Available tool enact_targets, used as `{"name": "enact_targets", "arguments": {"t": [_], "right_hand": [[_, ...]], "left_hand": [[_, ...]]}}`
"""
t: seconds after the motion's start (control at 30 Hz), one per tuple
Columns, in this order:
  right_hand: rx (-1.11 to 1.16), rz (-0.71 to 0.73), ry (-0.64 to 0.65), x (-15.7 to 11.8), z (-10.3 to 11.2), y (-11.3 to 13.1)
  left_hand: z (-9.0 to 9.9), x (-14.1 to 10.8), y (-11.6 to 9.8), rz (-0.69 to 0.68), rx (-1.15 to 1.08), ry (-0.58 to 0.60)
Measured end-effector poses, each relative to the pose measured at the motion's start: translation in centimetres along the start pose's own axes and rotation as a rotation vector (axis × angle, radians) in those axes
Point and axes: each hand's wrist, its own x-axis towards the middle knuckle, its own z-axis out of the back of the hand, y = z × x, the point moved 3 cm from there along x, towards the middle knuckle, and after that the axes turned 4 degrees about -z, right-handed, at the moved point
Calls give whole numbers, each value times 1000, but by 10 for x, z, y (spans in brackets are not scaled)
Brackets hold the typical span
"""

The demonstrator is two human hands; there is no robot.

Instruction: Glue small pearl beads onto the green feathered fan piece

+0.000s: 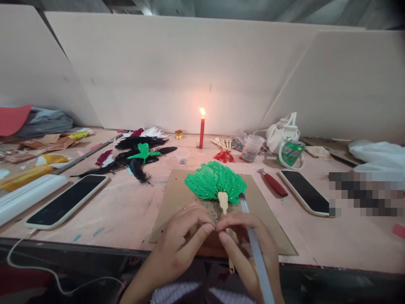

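A green feather fan (215,181) dotted with small pearly beads lies on a cardboard sheet (262,211), its pale handle (223,202) pointing toward me. Just below the fan, my left hand (186,232) pinches thumb and forefinger together on something too small to make out. Facing it, my right hand (249,240) has its fingertips closed close by, and what they pinch is also unclear. A long whitish pen-like stick (256,249) with a dark tip rests in my right hand, leaning toward the fan. Dark specks are scattered on the cardboard between fan and hands.
Behind the fan burns a red candle (201,133). Black feathers (139,156) lie left, near a small clear cup (182,158). Phones (68,202) flank the cardboard. Right are a red-handled tool (274,183), a green can (291,153) and a plastic cup (251,148).
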Motion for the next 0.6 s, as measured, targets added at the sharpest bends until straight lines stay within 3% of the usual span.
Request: {"name": "enact_targets", "arguments": {"t": [0.37,0.6], "right_hand": [[-195,105,-44,-3,-5,-2],[-183,46,-49,-4,-5,0]], "left_hand": [[-2,0,4,24,40,-24],[-2,1,3,42,84,-70]]}}
